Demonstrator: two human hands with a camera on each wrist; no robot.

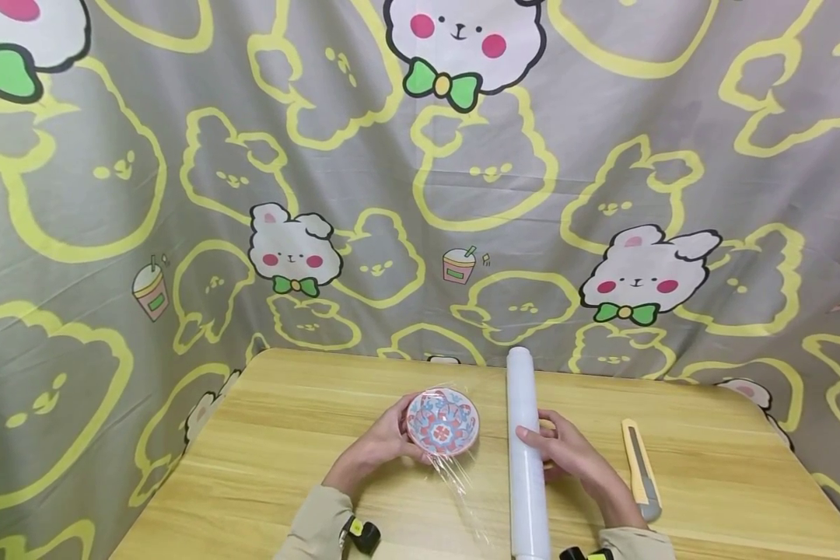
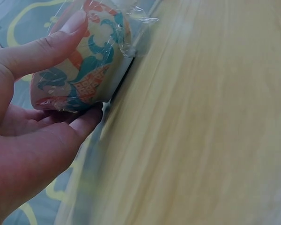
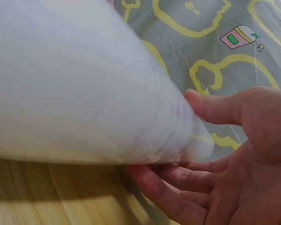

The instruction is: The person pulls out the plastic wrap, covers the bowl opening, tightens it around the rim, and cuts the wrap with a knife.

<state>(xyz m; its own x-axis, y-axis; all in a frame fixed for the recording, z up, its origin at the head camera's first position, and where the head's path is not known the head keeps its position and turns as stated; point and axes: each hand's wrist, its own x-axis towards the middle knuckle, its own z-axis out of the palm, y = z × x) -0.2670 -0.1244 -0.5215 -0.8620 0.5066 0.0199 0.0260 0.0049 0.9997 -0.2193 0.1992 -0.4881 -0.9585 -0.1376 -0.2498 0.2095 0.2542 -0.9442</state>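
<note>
Bowl (image 1: 443,421) in curled left hand (image 1: 388,437); past a gap, right hand (image 1: 565,446) clasps roll (image 1: 528,470) that apparently reaches far table edge (image 1: 364,364).

The person is wearing plain beige sleeves. The left sleeve (image 1: 315,519) is showing at the bottom of the head view, left of centre, and is ending short of the bare left hand (image 1: 395,435). At its cuff a small black left device (image 1: 368,538) is sitting, rounded at one end and bearing a yellow-green patch. The right sleeve (image 1: 637,543) is peeking in at the bottom, right of centre, where a black right device (image 1: 572,554), also marked yellow-green, is running off the lower edge.
</note>
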